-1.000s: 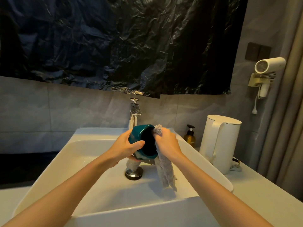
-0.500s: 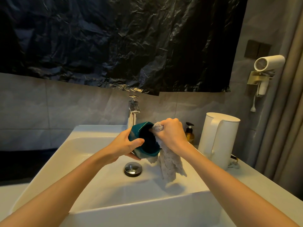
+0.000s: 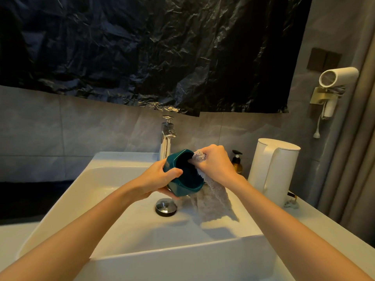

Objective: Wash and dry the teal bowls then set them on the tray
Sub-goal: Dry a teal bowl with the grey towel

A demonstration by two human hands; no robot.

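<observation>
- Holding the teal bowl [image 3: 183, 179] in my left hand [image 3: 154, 179], thumb over the near rim, fingers wrapped round the underside; bowl tipped on its side, mouth facing right toward my other hand.
- My right hand [image 3: 215, 163] is closed tight on a grey cloth [image 3: 213, 199], bunched end pushed against the bowl's upper rim and into the opening.
- Rest of the cloth hangs down from that fist, behind and below the bowl, loose end draping toward the sink floor.
- Bowl is up in the air over the white sink [image 3: 121, 230], not touching it, just in front of the chrome tap [image 3: 167, 138].
- Round metal drain plug [image 3: 166, 207] sits below the bowl, slightly toward me.
- I see no water coming from the tap.
- Right of the sink on the counter [image 3: 328, 230]: white kettle [image 3: 274, 171], and a small amber pump bottle [image 3: 237, 162] between kettle and my right wrist, behind it.
- Wall-mounted white hair dryer [image 3: 334, 78] up on the right, cord hanging under it.
- Crinkled black plastic sheet [image 3: 142, 47] covers the wall above the tap.
- Cannot tell whether the bowl is wet; light is dim.
</observation>
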